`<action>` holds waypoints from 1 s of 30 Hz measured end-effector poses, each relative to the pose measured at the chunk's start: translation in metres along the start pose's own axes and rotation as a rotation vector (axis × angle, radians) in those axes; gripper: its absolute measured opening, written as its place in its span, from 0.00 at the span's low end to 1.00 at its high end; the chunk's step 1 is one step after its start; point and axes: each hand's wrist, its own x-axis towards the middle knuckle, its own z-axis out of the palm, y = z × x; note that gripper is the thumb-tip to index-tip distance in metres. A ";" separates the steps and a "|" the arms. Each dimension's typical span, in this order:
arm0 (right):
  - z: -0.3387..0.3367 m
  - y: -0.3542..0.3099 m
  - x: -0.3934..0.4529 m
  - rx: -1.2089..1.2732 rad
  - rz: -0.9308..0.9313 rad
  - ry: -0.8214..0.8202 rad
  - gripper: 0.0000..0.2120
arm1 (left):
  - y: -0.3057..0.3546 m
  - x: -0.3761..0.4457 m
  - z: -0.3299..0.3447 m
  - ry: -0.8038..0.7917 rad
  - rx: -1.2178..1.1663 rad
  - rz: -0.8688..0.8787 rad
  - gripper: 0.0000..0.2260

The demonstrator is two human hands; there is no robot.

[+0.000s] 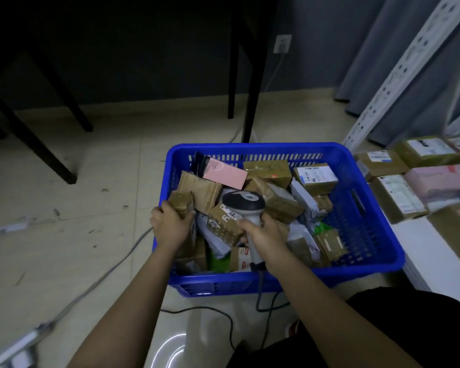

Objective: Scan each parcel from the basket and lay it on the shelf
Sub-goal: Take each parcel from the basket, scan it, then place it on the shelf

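So far several parcels (398, 197) lie on the shelf (420, 251); the basket (367, 208) stays piled. My left hand (170, 221) grips a small box (181, 201), my right hand (263, 235) the scanner (246, 205).

dim room | dark vignette upper left | wide-angle bend | parcels (420, 179) right edge blurred

One blue basket (356, 197) held well over a dozen parcels, too jumbled for an exact count, among them one pink carton (223, 174) beyond the fingertips. Two hands were in view: the left hand (170, 221) gripped one small brown box (181, 201), the right hand (263, 235) one scanner (246, 205). At least six parcels (398, 197) lay right of the fingers.
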 end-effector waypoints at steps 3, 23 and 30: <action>-0.010 0.006 -0.005 0.004 -0.004 0.055 0.12 | 0.006 -0.002 0.010 0.080 0.096 -0.005 0.34; -0.031 -0.012 -0.009 0.170 -0.120 0.122 0.12 | 0.027 -0.040 -0.074 -0.155 -0.920 0.018 0.27; -0.049 -0.027 -0.014 0.137 -0.255 -0.050 0.14 | 0.050 -0.054 -0.067 -0.533 -0.992 -0.012 0.23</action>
